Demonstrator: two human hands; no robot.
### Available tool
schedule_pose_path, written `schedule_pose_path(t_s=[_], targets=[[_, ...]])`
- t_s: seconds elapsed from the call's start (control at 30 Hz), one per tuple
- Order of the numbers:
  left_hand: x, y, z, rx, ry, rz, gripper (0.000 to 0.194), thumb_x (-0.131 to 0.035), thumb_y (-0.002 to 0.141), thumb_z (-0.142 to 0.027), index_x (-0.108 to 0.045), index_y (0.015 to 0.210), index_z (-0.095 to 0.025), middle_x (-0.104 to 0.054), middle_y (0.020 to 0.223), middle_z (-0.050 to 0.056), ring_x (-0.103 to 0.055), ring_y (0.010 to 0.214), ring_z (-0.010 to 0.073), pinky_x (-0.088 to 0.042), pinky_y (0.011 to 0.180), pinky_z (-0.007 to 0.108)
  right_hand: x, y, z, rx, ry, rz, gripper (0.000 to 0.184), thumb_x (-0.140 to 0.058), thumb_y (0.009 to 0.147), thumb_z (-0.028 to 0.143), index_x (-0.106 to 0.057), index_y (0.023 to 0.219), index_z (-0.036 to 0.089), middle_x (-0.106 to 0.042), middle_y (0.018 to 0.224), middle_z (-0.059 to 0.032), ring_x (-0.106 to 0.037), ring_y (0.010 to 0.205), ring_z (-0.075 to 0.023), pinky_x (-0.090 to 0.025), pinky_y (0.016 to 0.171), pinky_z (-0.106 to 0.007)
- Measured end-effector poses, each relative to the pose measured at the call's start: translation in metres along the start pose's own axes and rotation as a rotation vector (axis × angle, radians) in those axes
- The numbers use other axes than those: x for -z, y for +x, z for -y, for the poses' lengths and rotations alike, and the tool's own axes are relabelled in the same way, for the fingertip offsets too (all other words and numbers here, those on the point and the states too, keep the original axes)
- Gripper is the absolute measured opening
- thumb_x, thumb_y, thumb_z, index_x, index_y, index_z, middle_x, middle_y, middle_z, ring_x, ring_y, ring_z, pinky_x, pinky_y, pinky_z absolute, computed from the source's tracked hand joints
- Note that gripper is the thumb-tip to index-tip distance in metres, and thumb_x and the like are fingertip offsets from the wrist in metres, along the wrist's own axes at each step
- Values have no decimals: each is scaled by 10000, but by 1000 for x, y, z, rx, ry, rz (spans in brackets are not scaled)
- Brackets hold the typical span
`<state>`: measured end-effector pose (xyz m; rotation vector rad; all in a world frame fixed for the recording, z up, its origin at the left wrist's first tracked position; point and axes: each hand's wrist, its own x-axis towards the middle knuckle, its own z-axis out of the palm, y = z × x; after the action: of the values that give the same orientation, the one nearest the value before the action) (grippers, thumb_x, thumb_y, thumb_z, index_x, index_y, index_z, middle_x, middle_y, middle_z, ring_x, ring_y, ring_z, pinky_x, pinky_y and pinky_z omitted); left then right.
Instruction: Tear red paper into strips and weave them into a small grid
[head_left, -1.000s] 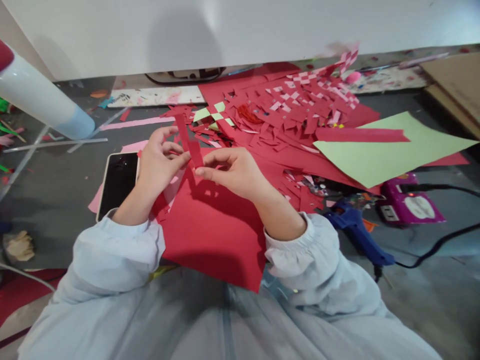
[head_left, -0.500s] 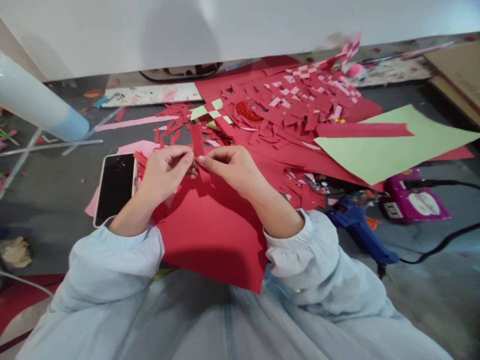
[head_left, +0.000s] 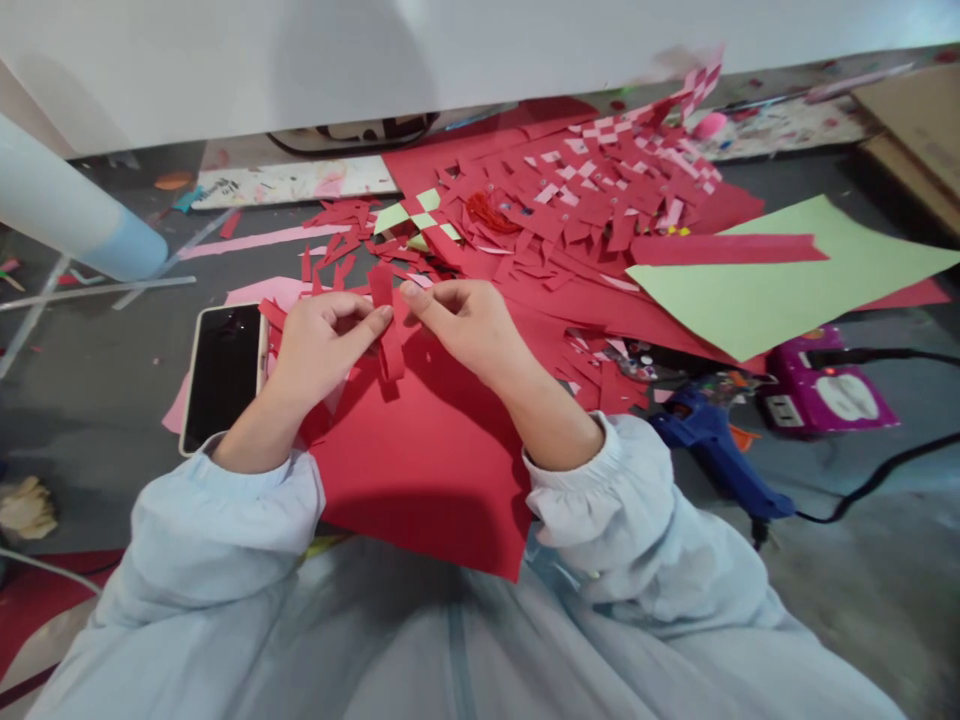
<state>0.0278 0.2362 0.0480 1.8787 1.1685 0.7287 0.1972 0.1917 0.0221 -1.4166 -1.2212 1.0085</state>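
Folded red strip pinched in the left hand, amid crowded paper scraps

Near the middle of the frame, the left hand [head_left: 322,335] has its thumb and fingers clamped on a folded red strip [head_left: 391,360], which hangs over a large red sheet [head_left: 427,460]. The right hand [head_left: 469,325] is just beside it, thumb and forefinger close; I cannot tell whether their tips meet or grip anything, as the view is soft there.

Close by on the left, a phone [head_left: 223,375] lies beside the left wrist, partly over pink paper. Above the hands, red scraps [head_left: 525,265] and a green-and-red woven piece [head_left: 416,215] crowd the surface. At right, a green sheet [head_left: 757,310] bears a red band [head_left: 731,249]; below it are a purple box [head_left: 821,390] and a blue glue gun [head_left: 720,455] near the right sleeve [head_left: 607,500]. A white and pale-blue cylinder [head_left: 75,200] slants in at upper left.
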Motion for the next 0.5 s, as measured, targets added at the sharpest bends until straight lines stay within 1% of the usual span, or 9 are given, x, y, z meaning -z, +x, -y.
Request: schedule_pose_path(t_s=[0.1,0.13,0.23,0.37,0.5], targets=[[0,-1,-2,6,30,69,281,-682,811,-401,-655,614,-203,-601,566,-15,-493,521,110,-381,520,247,-2,2,2,16,166,17,610,-730,665,777,-609,694,180,-532,615,31,-415,569,-83,-330,546,-267],[0,-1,-2,5,36,94,284,-681,808,-403,-650,610,-201,-601,562,-14,-498,518,110,-376,514,247,-2,2,3,18,209,24,607,-766,630,760,-612,702,177,-552,633,29,-422,574,-80,-341,548,-262],[-1,-2,0,-21,16,150,303,-681,804,-406,-634,597,-191,-596,560,-11,-513,522,108,-374,511,243,-3,2,5,14,279,17,582,-839,570,697,-594,659,177,-526,595,49,-403,552,-68,-342,535,-251],[-1,0,4,-48,-5,204,277,-716,789,-409,-661,656,-172,-616,592,-13,-528,536,102,-393,523,236,-2,2,5,24,296,32,561,-848,580,677,-601,627,175,-518,554,51,-417,540,-70,-336,515,-245],[-1,1,6,-58,7,243,314,-730,784,-431,-653,640,-163,-601,570,-16,-511,526,96,-370,512,235,-1,1,4,54,310,18,546,-837,613,667,-600,610,175,-509,543,49,-433,540,-73,-342,511,-242]])
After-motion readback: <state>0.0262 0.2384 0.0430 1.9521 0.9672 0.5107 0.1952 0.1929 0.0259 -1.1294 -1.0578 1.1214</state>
